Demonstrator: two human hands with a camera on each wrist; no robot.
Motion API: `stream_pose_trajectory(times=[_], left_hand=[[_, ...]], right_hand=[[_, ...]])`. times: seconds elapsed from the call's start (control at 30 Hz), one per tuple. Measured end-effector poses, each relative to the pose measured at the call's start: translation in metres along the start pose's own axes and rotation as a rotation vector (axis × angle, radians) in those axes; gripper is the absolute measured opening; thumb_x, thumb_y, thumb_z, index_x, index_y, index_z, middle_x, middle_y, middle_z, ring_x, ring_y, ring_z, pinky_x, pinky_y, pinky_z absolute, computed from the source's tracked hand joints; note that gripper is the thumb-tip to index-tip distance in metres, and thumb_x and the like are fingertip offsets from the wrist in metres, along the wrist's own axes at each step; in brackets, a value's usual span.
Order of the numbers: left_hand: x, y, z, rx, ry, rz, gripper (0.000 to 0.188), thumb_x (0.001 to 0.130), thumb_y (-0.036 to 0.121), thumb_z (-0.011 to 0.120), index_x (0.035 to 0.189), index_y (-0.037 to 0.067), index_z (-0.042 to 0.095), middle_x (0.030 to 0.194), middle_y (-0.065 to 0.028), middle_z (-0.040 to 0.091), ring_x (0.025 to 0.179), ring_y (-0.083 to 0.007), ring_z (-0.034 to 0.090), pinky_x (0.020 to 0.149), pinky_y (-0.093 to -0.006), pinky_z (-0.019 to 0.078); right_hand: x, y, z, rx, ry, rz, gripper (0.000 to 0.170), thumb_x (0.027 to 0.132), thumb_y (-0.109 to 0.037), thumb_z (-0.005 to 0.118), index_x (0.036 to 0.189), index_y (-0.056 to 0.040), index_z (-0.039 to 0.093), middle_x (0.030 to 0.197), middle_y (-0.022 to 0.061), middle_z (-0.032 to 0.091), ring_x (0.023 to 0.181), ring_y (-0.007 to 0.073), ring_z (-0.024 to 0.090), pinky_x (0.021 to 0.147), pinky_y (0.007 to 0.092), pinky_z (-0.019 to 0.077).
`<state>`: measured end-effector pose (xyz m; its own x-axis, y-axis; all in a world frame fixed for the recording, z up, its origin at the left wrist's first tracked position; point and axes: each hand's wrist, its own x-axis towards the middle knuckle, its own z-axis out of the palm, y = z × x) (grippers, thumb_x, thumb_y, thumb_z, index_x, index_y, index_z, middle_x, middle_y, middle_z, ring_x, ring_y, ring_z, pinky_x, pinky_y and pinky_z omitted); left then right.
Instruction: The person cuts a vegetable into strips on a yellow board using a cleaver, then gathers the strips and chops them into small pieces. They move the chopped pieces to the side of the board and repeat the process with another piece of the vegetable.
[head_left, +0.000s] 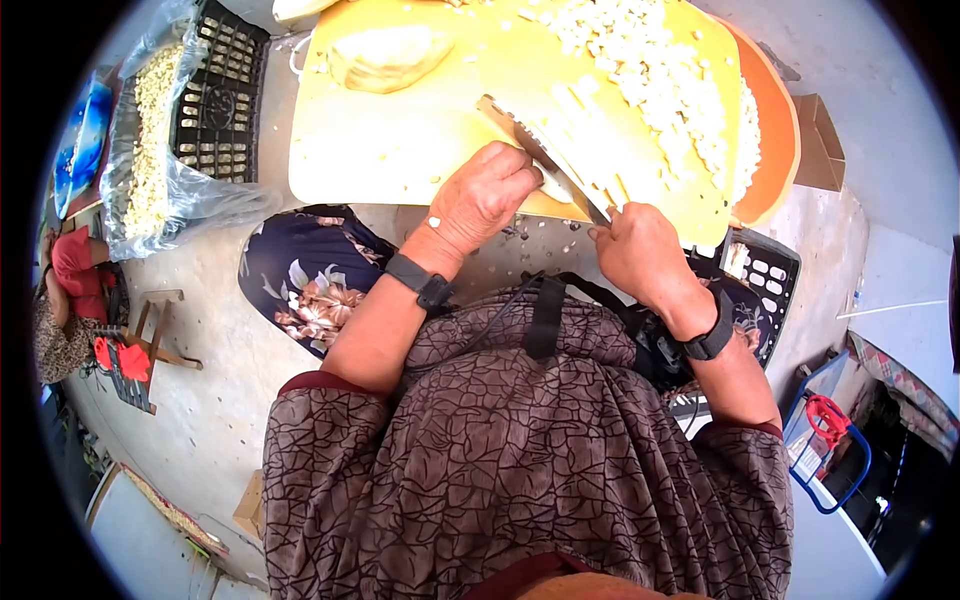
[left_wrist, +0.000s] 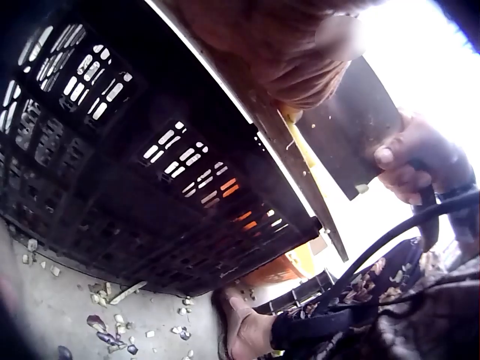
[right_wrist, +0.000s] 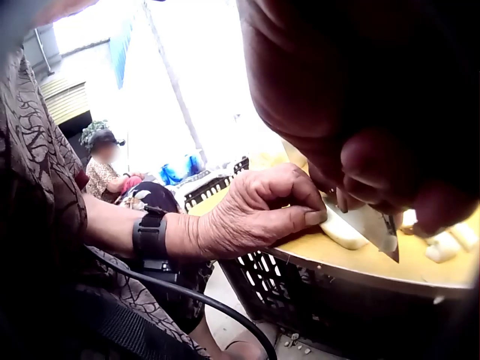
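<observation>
My right hand (head_left: pixel 648 258) grips a broad-bladed kitchen knife (head_left: pixel 545 150), its blade slanting up and left across the yellow cutting board (head_left: pixel 350 150). Bent fingers of my left hand (head_left: pixel 485 195) hold a pale vegetable piece (right_wrist: pixel 345 231) near the board's front edge, right beside the blade. Pale strips (head_left: pixel 585 130) lie on the knife's other side. In the left wrist view the flat of the blade stands between both hands. A large pale vegetable chunk (head_left: pixel 390 60) lies farther back at left. Diced pieces (head_left: pixel 640 70) are heaped toward the right.
An orange basin (head_left: pixel 770 130) juts out beneath the board's right side. A black plastic crate (left_wrist: pixel 150 150) stands under the board. At left, a clear bag of diced pieces (head_left: pixel 150 150) lies beside another black crate (head_left: pixel 215 100). Another person (right_wrist: pixel 105 169) sits farther off. Scraps dot the floor.
</observation>
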<state>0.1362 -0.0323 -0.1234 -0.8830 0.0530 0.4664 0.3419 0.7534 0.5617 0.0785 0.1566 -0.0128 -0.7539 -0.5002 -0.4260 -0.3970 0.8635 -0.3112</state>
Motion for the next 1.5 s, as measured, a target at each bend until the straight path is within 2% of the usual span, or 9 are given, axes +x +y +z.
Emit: stream_pose_trajectory(times=[0.33, 0.47, 0.67, 0.77, 0.87, 1.17, 1.37, 1.47, 1.5], left_hand=[[0.001, 0.001, 0.0, -0.013, 0.003, -0.005, 0.018, 0.071, 0.0, 0.067, 0.087, 0.007, 0.07, 0.086, -0.0046, 0.063, 0.087, -0.0226, 0.062, 0.077, -0.0313, 0.0544], [0.002, 0.002, -0.001, -0.037, 0.049, -0.001, 0.016, 0.071, -0.002, 0.066, 0.085, 0.006, 0.069, 0.085, -0.0057, 0.063, 0.088, -0.0238, 0.062, 0.078, -0.0324, 0.054], [0.004, 0.001, -0.003, -0.078, 0.015, 0.033, 0.018, 0.071, -0.006, 0.066, 0.086, 0.003, 0.066, 0.085, -0.0084, 0.062, 0.084, -0.0271, 0.061, 0.074, -0.0341, 0.0528], [0.003, 0.001, -0.003, -0.067, 0.019, 0.031, 0.019, 0.07, -0.007, 0.066, 0.086, 0.003, 0.066, 0.087, -0.0086, 0.062, 0.084, -0.0271, 0.061, 0.075, -0.0347, 0.0521], [0.003, 0.001, -0.002, -0.039, 0.039, 0.061, 0.018, 0.07, -0.007, 0.066, 0.085, 0.003, 0.066, 0.087, -0.0089, 0.061, 0.084, -0.0274, 0.06, 0.075, -0.035, 0.052], [0.003, 0.001, 0.001, -0.015, 0.059, 0.083, 0.018, 0.07, -0.006, 0.068, 0.086, 0.001, 0.066, 0.085, -0.0096, 0.062, 0.082, -0.0266, 0.061, 0.073, -0.0352, 0.0526], [0.003, 0.005, 0.001, 0.031, 0.051, 0.037, 0.02, 0.069, -0.002, 0.066, 0.088, 0.004, 0.069, 0.086, -0.0046, 0.063, 0.085, -0.0224, 0.061, 0.077, -0.0314, 0.0535], [0.002, 0.003, 0.003, 0.026, 0.064, 0.041, 0.019, 0.069, -0.002, 0.067, 0.087, 0.004, 0.069, 0.086, -0.005, 0.063, 0.085, -0.0228, 0.061, 0.076, -0.0318, 0.0534], [0.003, 0.002, 0.003, 0.021, 0.058, 0.033, 0.018, 0.07, -0.002, 0.067, 0.087, 0.004, 0.069, 0.086, -0.0053, 0.062, 0.085, -0.0231, 0.061, 0.076, -0.0322, 0.0534]], right_hand=[[0.02, -0.011, -0.003, -0.022, -0.174, 0.039, 0.012, 0.074, -0.001, 0.059, 0.078, 0.0067, 0.068, 0.082, 0.0287, 0.067, 0.081, 0.0431, 0.067, 0.074, 0.0472, 0.054], [0.028, -0.02, 0.003, 0.004, -0.143, 0.019, 0.013, 0.075, -0.001, 0.058, 0.08, 0.0061, 0.067, 0.086, 0.0279, 0.067, 0.084, 0.0425, 0.067, 0.075, 0.0465, 0.0539], [0.03, -0.004, 0.01, 0.275, -0.069, 0.217, 0.015, 0.08, -0.007, 0.059, 0.079, 0.0045, 0.068, 0.083, 0.0269, 0.067, 0.082, 0.0428, 0.067, 0.075, 0.0461, 0.0542], [0.023, -0.002, 0.012, 0.107, 0.082, 0.079, 0.017, 0.081, -0.009, 0.061, 0.078, 0.0052, 0.068, 0.079, 0.0272, 0.067, 0.078, 0.0432, 0.067, 0.073, 0.0466, 0.0544], [0.011, 0.0, 0.007, 0.086, 0.089, -0.016, 0.018, 0.081, -0.01, 0.062, 0.075, 0.0061, 0.068, 0.076, 0.0284, 0.066, 0.075, 0.0437, 0.067, 0.071, 0.0472, 0.0548], [0.004, 0.001, 0.005, 0.076, -0.018, 0.004, 0.018, 0.079, -0.009, 0.063, 0.072, 0.007, 0.068, 0.074, 0.0296, 0.065, 0.074, 0.0451, 0.067, 0.072, 0.0484, 0.0549], [0.014, -0.01, -0.008, 0.079, -0.242, 0.088, 0.028, 0.085, -0.014, 0.067, 0.088, 0.013, 0.065, 0.088, 0.0342, 0.065, 0.086, 0.0465, 0.066, 0.078, 0.0459, 0.0533], [0.027, -0.017, 0.0, 0.065, -0.203, 0.056, 0.019, 0.076, -0.003, 0.058, 0.086, 0.0075, 0.069, 0.09, 0.0312, 0.067, 0.088, 0.0432, 0.067, 0.079, 0.0457, 0.0538], [0.032, -0.017, 0.004, 0.054, -0.194, 0.036, 0.02, 0.079, -0.007, 0.061, 0.088, 0.0085, 0.068, 0.089, 0.0314, 0.066, 0.088, 0.0438, 0.067, 0.079, 0.0451, 0.0535]])
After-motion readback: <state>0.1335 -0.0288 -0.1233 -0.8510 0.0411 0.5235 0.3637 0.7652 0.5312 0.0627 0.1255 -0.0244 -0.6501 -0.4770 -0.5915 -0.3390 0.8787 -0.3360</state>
